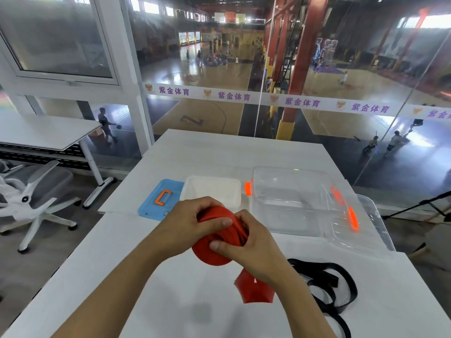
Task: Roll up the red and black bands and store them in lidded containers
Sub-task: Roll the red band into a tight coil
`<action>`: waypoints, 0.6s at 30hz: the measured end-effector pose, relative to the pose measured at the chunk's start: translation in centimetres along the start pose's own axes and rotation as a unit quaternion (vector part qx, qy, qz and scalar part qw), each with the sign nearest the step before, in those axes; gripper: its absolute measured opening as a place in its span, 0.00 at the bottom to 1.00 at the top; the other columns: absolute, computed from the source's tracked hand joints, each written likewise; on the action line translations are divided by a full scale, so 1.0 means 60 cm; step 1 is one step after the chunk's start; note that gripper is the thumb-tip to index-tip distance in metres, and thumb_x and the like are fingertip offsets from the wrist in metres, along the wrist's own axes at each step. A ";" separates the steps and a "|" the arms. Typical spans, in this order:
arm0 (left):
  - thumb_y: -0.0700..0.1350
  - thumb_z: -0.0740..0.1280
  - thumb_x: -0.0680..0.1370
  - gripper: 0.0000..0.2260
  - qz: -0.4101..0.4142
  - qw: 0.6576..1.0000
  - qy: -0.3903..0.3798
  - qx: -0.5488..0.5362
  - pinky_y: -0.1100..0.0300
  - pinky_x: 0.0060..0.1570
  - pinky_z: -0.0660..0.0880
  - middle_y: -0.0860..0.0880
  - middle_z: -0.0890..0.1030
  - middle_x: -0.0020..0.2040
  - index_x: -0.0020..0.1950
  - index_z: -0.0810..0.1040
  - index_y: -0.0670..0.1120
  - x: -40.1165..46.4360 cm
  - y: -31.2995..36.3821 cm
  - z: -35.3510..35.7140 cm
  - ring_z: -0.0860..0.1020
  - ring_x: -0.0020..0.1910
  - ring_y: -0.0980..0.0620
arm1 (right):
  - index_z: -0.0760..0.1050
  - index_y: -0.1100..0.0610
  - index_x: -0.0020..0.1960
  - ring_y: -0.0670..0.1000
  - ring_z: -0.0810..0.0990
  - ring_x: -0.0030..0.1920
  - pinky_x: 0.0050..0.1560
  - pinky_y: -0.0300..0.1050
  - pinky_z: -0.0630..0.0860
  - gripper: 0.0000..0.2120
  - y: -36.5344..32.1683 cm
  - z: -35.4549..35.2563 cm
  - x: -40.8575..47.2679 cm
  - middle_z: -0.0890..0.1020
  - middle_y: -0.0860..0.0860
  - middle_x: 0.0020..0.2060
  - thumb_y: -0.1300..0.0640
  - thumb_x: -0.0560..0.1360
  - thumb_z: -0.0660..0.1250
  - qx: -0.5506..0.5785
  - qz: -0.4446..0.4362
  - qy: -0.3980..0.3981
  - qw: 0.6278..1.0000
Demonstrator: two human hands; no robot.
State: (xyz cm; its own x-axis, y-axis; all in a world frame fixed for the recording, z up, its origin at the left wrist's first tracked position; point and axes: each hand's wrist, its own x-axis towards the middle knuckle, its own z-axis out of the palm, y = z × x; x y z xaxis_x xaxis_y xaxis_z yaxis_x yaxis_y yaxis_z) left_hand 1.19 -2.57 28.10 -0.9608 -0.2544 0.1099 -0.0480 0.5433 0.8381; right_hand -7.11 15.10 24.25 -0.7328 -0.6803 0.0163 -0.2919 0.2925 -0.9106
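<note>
Both hands hold the red band [212,254] above the table, partly wound into a thick roll. My left hand [188,223] grips the roll from the left with the thumb on top. My right hand [253,245] pinches it from the right, and a loose red tail hangs below the wrist. The black band [324,281] lies unrolled in loops on the table at the right. Behind the hands stands an open white container [212,189], its blue lid [158,201] with an orange handle lying beside it on the left. An open clear container [290,201] with orange clips stands to the right.
A clear lid [366,225] with an orange clip leans at the clear container's right side. The white table [136,276] meets a glass wall overlooking a sports hall. A grey office chair [31,191] and a second white desk [46,130] stand to the left.
</note>
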 end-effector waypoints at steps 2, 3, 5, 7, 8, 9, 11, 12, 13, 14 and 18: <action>0.57 0.73 0.73 0.09 0.004 0.999 0.021 -0.028 0.70 0.45 0.77 0.64 0.83 0.49 0.52 0.80 0.60 -0.003 0.001 0.007 0.81 0.50 0.64 | 0.77 0.43 0.53 0.49 0.85 0.45 0.49 0.49 0.84 0.19 0.005 -0.008 0.003 0.85 0.47 0.46 0.40 0.68 0.80 0.027 0.000 -0.015 1.000; 0.58 0.72 0.72 0.10 0.008 0.999 0.036 -0.039 0.72 0.45 0.76 0.65 0.83 0.50 0.52 0.80 0.61 -0.003 0.000 0.009 0.80 0.51 0.65 | 0.78 0.44 0.52 0.51 0.85 0.45 0.49 0.50 0.84 0.18 0.008 -0.013 0.005 0.85 0.48 0.45 0.41 0.68 0.80 0.040 0.001 -0.023 0.999; 0.61 0.70 0.70 0.13 0.015 0.996 0.072 -0.058 0.73 0.45 0.76 0.67 0.82 0.51 0.53 0.80 0.61 -0.002 -0.001 0.009 0.80 0.52 0.65 | 0.78 0.43 0.52 0.51 0.84 0.41 0.45 0.47 0.83 0.15 0.013 -0.020 0.007 0.85 0.49 0.43 0.43 0.70 0.80 0.054 0.010 -0.041 0.998; 0.62 0.70 0.69 0.15 0.013 0.992 0.101 -0.070 0.73 0.46 0.77 0.69 0.81 0.51 0.53 0.80 0.60 0.001 -0.003 0.010 0.80 0.53 0.65 | 0.78 0.43 0.52 0.48 0.83 0.38 0.44 0.45 0.84 0.15 0.018 -0.023 0.008 0.84 0.50 0.42 0.42 0.70 0.79 0.051 0.025 -0.057 0.997; 0.62 0.70 0.69 0.16 0.010 0.991 0.114 -0.074 0.72 0.45 0.78 0.69 0.80 0.51 0.54 0.80 0.60 0.003 -0.005 0.011 0.80 0.53 0.65 | 0.78 0.43 0.52 0.48 0.82 0.38 0.43 0.45 0.84 0.16 0.020 -0.023 0.008 0.84 0.49 0.40 0.41 0.70 0.79 0.048 0.033 -0.057 0.997; 0.63 0.70 0.69 0.16 0.007 0.989 0.128 -0.076 0.71 0.45 0.78 0.69 0.80 0.50 0.54 0.80 0.60 0.004 -0.007 0.012 0.80 0.52 0.64 | 0.78 0.42 0.52 0.47 0.81 0.38 0.43 0.45 0.84 0.16 0.023 -0.022 0.010 0.82 0.47 0.38 0.39 0.70 0.79 0.041 0.036 -0.053 0.997; 0.63 0.69 0.69 0.15 0.006 0.985 0.150 -0.079 0.70 0.45 0.79 0.69 0.80 0.50 0.53 0.79 0.62 0.007 -0.011 0.015 0.80 0.52 0.65 | 0.77 0.42 0.51 0.45 0.78 0.37 0.45 0.45 0.81 0.17 0.027 -0.022 0.015 0.79 0.43 0.35 0.38 0.69 0.78 0.013 0.035 -0.044 0.998; 0.63 0.69 0.69 0.14 0.007 0.984 0.156 -0.081 0.70 0.45 0.79 0.69 0.81 0.49 0.52 0.79 0.62 0.008 -0.013 0.017 0.79 0.52 0.65 | 0.77 0.42 0.52 0.45 0.77 0.36 0.44 0.45 0.80 0.17 0.027 -0.023 0.017 0.78 0.42 0.34 0.37 0.69 0.78 0.007 0.034 -0.047 0.998; 0.62 0.69 0.69 0.13 0.010 0.984 0.160 -0.084 0.70 0.44 0.79 0.69 0.81 0.49 0.51 0.79 0.62 0.009 -0.015 0.020 0.80 0.51 0.65 | 0.78 0.43 0.52 0.45 0.77 0.36 0.43 0.45 0.79 0.17 0.026 -0.024 0.018 0.78 0.43 0.34 0.38 0.69 0.78 0.010 0.036 -0.053 0.998; 0.62 0.69 0.70 0.12 0.012 0.982 0.163 -0.090 0.70 0.44 0.79 0.69 0.81 0.48 0.51 0.79 0.62 0.010 -0.016 0.022 0.80 0.51 0.65 | 0.78 0.43 0.53 0.46 0.78 0.35 0.43 0.45 0.79 0.17 0.024 -0.027 0.018 0.79 0.44 0.35 0.39 0.69 0.79 0.018 0.040 -0.063 0.997; 0.58 0.70 0.71 0.11 0.002 0.967 0.213 -0.137 0.67 0.46 0.79 0.60 0.85 0.46 0.50 0.83 0.57 0.018 -0.028 0.023 0.83 0.48 0.58 | 0.76 0.50 0.59 0.52 0.88 0.45 0.52 0.50 0.85 0.13 0.028 -0.040 0.011 0.88 0.51 0.44 0.54 0.77 0.74 0.086 0.072 -0.105 0.988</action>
State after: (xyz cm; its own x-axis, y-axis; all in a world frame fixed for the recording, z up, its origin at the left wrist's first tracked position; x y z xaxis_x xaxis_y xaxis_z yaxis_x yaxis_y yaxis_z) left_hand -0.14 -2.66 26.06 -0.7580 -0.5912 0.2757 0.0868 0.3275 0.9409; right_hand -9.56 16.73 23.72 -0.6099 -0.7698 -0.1882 -0.0722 0.2906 -0.9541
